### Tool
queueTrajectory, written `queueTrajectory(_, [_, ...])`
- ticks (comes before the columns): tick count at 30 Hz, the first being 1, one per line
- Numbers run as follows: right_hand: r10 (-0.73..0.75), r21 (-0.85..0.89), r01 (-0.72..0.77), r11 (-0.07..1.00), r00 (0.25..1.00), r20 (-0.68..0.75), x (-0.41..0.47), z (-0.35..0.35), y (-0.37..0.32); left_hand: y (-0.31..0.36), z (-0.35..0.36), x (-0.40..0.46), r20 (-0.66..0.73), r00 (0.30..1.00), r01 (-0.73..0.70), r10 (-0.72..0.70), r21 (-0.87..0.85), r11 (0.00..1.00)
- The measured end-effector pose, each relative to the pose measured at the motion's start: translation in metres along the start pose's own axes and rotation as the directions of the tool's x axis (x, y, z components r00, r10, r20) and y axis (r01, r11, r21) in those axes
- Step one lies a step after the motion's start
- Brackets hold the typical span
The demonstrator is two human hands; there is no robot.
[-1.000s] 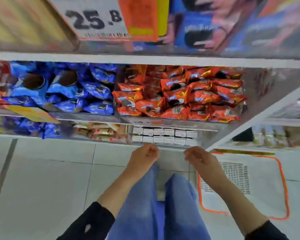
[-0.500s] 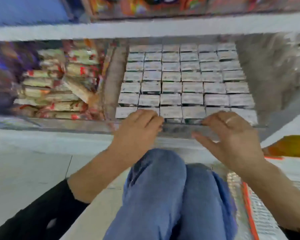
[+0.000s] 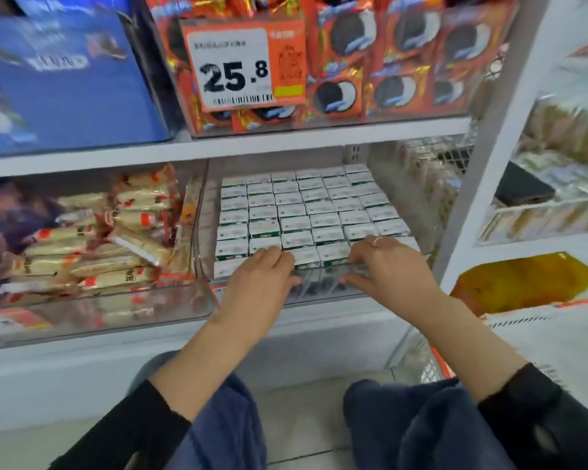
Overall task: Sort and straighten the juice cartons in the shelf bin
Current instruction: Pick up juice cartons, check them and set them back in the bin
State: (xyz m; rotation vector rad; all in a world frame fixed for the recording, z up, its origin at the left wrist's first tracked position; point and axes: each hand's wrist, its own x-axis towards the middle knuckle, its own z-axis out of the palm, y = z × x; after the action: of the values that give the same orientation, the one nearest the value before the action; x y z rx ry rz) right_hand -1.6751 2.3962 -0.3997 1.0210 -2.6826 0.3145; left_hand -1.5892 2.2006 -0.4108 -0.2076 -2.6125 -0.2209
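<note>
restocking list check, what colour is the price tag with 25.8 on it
White panel with black digits on an orange price tag, with a yellow strip at lower right; head view.

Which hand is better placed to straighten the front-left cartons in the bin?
Left, probably. The left hand already rests on the front-row juice cartons at that side; the right hand sits over the right end.

Moved forward from above the knees a second ago, both hands now at the front row of juice cartons in the clear shelf bin. Left hand, half a second ago lying flat on the front cartons, now with fingers curled down over the front edge of the row. Right hand, then spread on the bin's front lip, now with fingertips hooked over the cartons just behind that lip, thumb lying along the clear wall. Carton rows unshifted as far as the blur allows.
</note>
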Motion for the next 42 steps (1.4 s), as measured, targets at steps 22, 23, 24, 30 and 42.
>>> queueTrajectory(22, [-0.255,0.062,0.289,0.955,0.911,-0.324,-0.011,-0.003,0.007,-0.001,-0.003,-0.014,-0.173,0.983,0.047,-0.069,-0.129,0.991])
queueTrajectory(23, [-0.274,0.044,0.302,0.952,0.910,-0.311,-0.016,-0.004,0.007,0.002,-0.004,-0.019,-0.154,0.987,0.036,-0.054,-0.118,0.992])
queueTrajectory(24, [-0.292,0.024,0.314,0.949,0.908,-0.301,-0.020,-0.004,0.007,0.005,-0.004,-0.022,-0.136,0.990,0.029,-0.043,-0.105,0.994])
queueTrajectory(30, [-0.334,-0.031,0.337,0.941,0.909,-0.248,-0.035,-0.007,0.008,0.019,-0.005,-0.034,-0.070,0.997,0.016,-0.021,-0.074,0.997])
queueTrajectory(42, [-0.205,0.127,0.250,0.960,0.935,-0.288,-0.028,-0.015,-0.012,0.024,-0.032,-0.031,0.228,0.971,0.067,-0.074,0.040,0.997])
